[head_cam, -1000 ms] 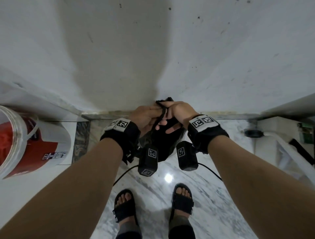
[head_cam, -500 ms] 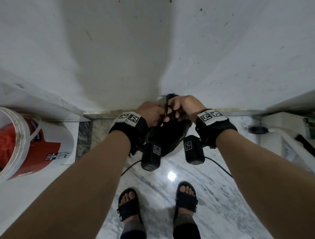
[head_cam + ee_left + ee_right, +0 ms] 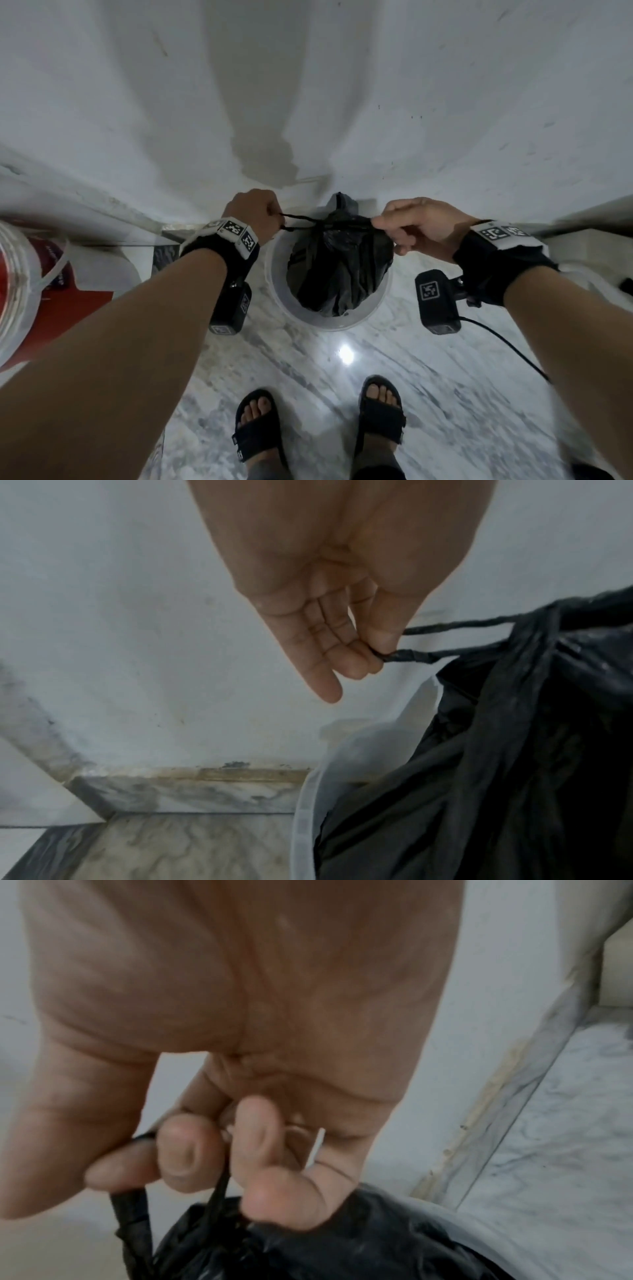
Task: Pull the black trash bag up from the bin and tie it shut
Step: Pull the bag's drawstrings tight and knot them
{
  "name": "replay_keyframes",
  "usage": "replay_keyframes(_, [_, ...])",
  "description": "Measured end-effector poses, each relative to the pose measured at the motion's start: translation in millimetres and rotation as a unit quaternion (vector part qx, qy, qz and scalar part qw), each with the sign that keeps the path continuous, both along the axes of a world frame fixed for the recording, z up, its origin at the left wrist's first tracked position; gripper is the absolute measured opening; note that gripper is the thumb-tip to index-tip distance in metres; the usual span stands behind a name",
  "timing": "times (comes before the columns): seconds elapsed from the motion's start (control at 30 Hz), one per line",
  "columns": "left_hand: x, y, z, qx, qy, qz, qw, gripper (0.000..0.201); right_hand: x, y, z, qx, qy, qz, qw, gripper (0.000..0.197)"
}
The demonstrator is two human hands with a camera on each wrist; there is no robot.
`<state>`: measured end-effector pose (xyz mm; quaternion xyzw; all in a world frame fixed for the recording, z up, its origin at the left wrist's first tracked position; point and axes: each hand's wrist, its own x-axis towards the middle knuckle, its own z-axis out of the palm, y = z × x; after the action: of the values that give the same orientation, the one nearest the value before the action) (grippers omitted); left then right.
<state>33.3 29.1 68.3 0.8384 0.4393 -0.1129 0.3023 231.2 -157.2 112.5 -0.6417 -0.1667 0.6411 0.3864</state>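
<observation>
I see a glossy black trash bag (image 3: 337,263) in a translucent white bin (image 3: 274,274), grey-veined white marble floor (image 3: 445,394), a red-and-white bucket (image 3: 51,291), black sandals (image 3: 257,435).

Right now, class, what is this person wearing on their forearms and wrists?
Both forearms are bare, with no sleeves. Each wrist has a black strap, left and right, topped by a white band with square black-and-white code marks. A black camera box with its own code mark hangs under each wrist; a black cable trails from the right one.
</observation>
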Motion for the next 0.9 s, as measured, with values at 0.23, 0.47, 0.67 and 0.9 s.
replay_keyframes(0.23, [-27.8, 19.7, -86.4, 0.103, 0.024, -0.06, 0.993, 0.013, 43.7, -29.4, -70.0, -0.006, -0.009, 0.029, 1.0, 0.033])
replay_keyframes(0.47, [-24.2, 8.8, -90.9, 0.047, 0.066, -0.022, 0.996, 0.012, 43.0, -39.2, -84.8, -0.045, -0.007, -0.064, 0.997, 0.027])
replay_keyframes(0.67, [-19.1, 6.8, -22.9, -0.33, -0.185, 0.208, 0.902, 0.014, 34.4, -22.8, -49.5, 0.018, -0.046, -0.241, 0.969, 0.016])
replay_keyframes(0.9, [8.7, 11.0, 25.8, -0.399, -0.141, 0.213, 0.881, 0.022, 14.1, 0.1, -27.8, 0.095, -0.328, -0.08, 0.936, 0.019])
